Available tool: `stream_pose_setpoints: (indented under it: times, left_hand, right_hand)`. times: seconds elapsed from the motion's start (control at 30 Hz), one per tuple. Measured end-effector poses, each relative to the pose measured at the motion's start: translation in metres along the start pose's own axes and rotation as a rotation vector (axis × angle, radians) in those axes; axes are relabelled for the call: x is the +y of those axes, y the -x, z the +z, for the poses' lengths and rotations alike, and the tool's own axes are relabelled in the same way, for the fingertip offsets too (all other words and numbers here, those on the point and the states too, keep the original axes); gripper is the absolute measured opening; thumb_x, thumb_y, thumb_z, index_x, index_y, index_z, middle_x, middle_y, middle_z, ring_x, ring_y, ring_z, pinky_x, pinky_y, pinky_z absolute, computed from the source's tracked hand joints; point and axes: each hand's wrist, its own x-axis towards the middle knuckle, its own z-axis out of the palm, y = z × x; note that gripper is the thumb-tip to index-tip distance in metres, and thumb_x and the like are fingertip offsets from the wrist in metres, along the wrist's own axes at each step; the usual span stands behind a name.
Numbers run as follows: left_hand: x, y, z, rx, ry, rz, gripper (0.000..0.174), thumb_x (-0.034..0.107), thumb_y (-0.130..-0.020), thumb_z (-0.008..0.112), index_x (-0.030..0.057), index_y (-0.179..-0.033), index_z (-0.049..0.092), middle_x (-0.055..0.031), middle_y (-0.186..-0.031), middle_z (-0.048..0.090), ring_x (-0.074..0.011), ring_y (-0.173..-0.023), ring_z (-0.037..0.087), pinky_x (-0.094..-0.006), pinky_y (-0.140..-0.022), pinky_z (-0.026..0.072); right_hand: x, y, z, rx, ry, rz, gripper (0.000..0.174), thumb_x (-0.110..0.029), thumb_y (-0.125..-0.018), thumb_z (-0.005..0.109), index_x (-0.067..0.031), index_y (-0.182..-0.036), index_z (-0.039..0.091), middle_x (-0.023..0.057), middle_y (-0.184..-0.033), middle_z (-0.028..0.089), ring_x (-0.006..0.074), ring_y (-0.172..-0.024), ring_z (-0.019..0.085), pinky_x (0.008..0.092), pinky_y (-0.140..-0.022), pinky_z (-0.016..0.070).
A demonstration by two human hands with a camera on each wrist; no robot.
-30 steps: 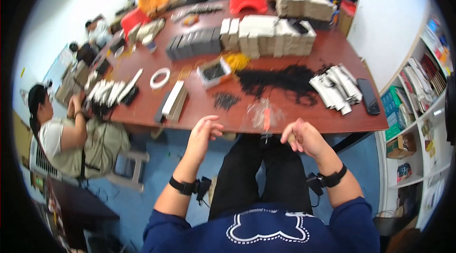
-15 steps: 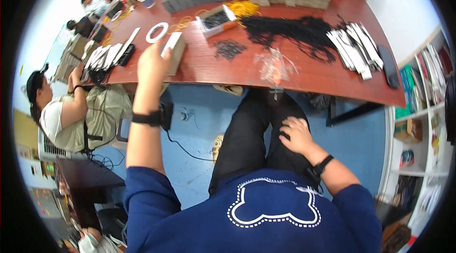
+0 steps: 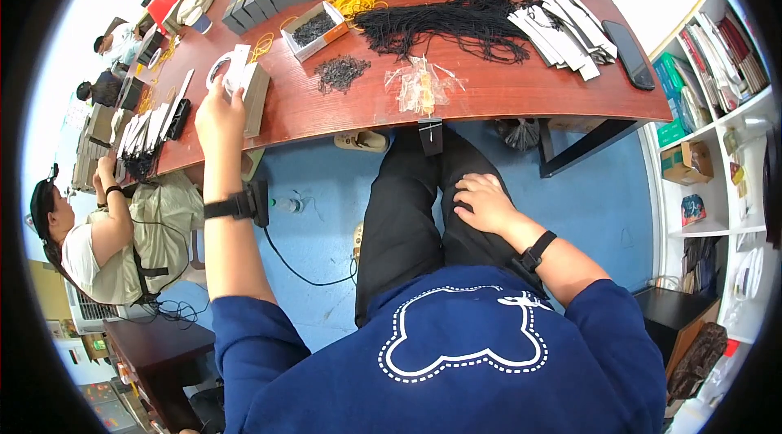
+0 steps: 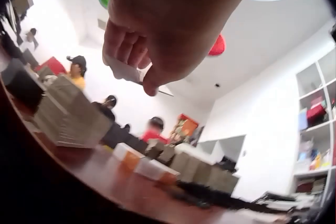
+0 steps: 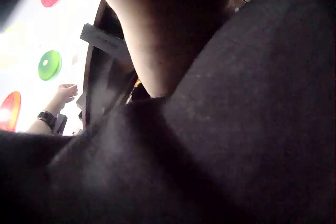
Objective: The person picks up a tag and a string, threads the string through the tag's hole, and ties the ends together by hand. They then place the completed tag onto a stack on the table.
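My left hand (image 3: 220, 120) pinches a flat white card (image 3: 237, 64) between thumb and fingers. The card's pale edge also shows under the curled fingers in the left wrist view. Right beside that hand stands a narrow stack of cards (image 3: 257, 100), near the front edge of the table. A white ring-shaped roll (image 3: 215, 76) lies partly behind the fingers and the card. My right hand (image 3: 486, 204) rests on the thigh of the dark trousers, its fingers loosely spread. In the right wrist view dark cloth hides most of it.
On the table (image 3: 326, 116) lie a box of small black pieces (image 3: 316, 29), a loose black pile (image 3: 342, 73), clear plastic bags (image 3: 421, 90), black cords (image 3: 448, 27), white strips (image 3: 562, 31) and a phone (image 3: 628, 55). A person (image 3: 90, 230) sits at the left.
Both hands were raised before the table; the left reached to the card stack and now holds a white card. The right hand came down onto the thigh. The head view has shifted.
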Motion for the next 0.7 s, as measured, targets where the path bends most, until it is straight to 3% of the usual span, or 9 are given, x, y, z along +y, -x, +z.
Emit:
stream_pose_setpoints:
  times: [0.03, 0.1, 0.13, 0.2, 0.27, 0.47, 0.57, 0.67, 0.7]
  left_hand:
    - [0.009, 0.006, -0.009, 0.098, 0.073, 0.016, 0.029, 0.023, -0.079, 0.064, 0.0008, -0.098, 0.062, -0.0186, -0.084, 0.064, -0.0297, -0.076, 0.063, -0.0367, -0.068, 0.0481]
    - [0.027, 0.030, -0.023, 0.069, 0.575, -0.027, 0.021, 0.019, -0.077, 0.067, 0.0010, -0.088, 0.062, -0.0090, -0.075, 0.062, -0.0174, -0.065, 0.057, -0.0294, -0.061, 0.0455]
    - [0.059, 0.055, -0.035, -0.004, 0.804, 0.051, 0.018, 0.016, -0.076, 0.070, 0.0014, -0.081, 0.061, -0.0023, -0.072, 0.056, -0.0101, -0.062, 0.049, -0.0250, -0.058, 0.0417]
    - [0.103, 0.114, -0.034, -0.356, 0.943, 0.115, 0.016, 0.015, -0.079, 0.068, 0.0018, -0.081, 0.060, -0.0032, -0.076, 0.057, -0.0109, -0.067, 0.052, -0.0257, -0.061, 0.0446]
    - [0.136, 0.169, -0.009, -0.673, 1.159, 0.000, 0.013, 0.013, -0.086, 0.059, 0.0003, -0.089, 0.059, -0.0081, -0.081, 0.059, -0.0157, -0.075, 0.058, -0.0278, -0.068, 0.0473]
    - [0.171, 0.183, 0.033, -0.689, 1.305, -0.066, 0.017, 0.014, -0.090, 0.051, -0.0009, -0.095, 0.058, -0.0144, -0.087, 0.060, -0.0236, -0.080, 0.060, -0.0315, -0.071, 0.0471]
    - [0.162, 0.179, 0.030, -0.700, 1.172, 0.142, 0.018, 0.013, -0.086, 0.054, -0.0001, -0.098, 0.059, -0.0199, -0.090, 0.060, -0.0332, -0.083, 0.059, -0.0348, -0.072, 0.0478]
    - [0.141, 0.153, -0.005, -0.681, 1.075, 0.340, 0.018, 0.012, -0.087, 0.056, 0.0010, -0.100, 0.059, -0.0128, -0.087, 0.061, -0.0205, -0.080, 0.060, -0.0316, -0.071, 0.0482]
    - [0.135, 0.140, -0.020, -0.906, 1.281, 0.137, 0.033, 0.014, -0.083, 0.062, 0.0021, -0.112, 0.053, -0.0128, -0.089, 0.061, -0.0198, -0.081, 0.060, -0.0309, -0.071, 0.0487]
  right_hand:
    - [0.000, -0.001, -0.003, -0.016, -0.117, 0.051, 0.018, -0.023, -0.076, 0.061, -0.0085, -0.086, 0.066, 0.0073, -0.101, 0.060, 0.0256, -0.108, 0.050, 0.0397, -0.094, 0.0324]
    - [0.002, -0.012, -0.010, 0.015, -0.452, 0.075, 0.014, -0.014, -0.078, 0.062, -0.0070, -0.090, 0.065, 0.0067, -0.091, 0.062, 0.0203, -0.083, 0.059, 0.0317, -0.075, 0.0448]
    - [-0.011, -0.019, -0.027, 0.013, -0.456, 0.083, 0.014, -0.014, -0.078, 0.062, -0.0070, -0.090, 0.065, 0.0067, -0.091, 0.062, 0.0203, -0.083, 0.059, 0.0317, -0.075, 0.0448]
    - [-0.055, -0.034, -0.076, 0.035, -0.817, 0.297, 0.017, -0.012, -0.079, 0.064, -0.0057, -0.095, 0.064, 0.0041, -0.083, 0.059, 0.0106, -0.062, 0.053, 0.0229, -0.057, 0.0430]
    - [-0.070, -0.046, -0.085, 0.139, -0.818, 0.266, 0.019, -0.014, -0.079, 0.064, -0.0057, -0.096, 0.064, 0.0023, -0.080, 0.056, 0.0077, -0.058, 0.048, 0.0209, -0.053, 0.0400]
    - [-0.056, -0.074, -0.064, 0.379, -0.747, 0.220, 0.016, -0.012, -0.079, 0.065, -0.0008, -0.090, 0.062, 0.0006, -0.073, 0.049, 0.0067, -0.056, 0.042, 0.0200, -0.052, 0.0360]
    - [-0.055, -0.073, -0.073, 0.286, -0.665, 0.161, 0.010, -0.007, -0.079, 0.064, 0.0004, -0.085, 0.061, 0.0009, -0.071, 0.049, 0.0069, -0.057, 0.042, 0.0210, -0.052, 0.0363]
    - [-0.072, -0.076, -0.081, 0.266, -0.843, 0.213, 0.007, -0.004, -0.079, 0.063, 0.0016, -0.082, 0.061, 0.0009, -0.069, 0.049, 0.0056, -0.057, 0.043, 0.0214, -0.051, 0.0365]
    - [-0.078, -0.080, -0.086, 0.262, -0.925, 0.253, 0.008, -0.005, -0.081, 0.063, 0.0020, -0.083, 0.061, 0.0010, -0.070, 0.052, 0.0042, -0.055, 0.044, 0.0197, -0.049, 0.0363]
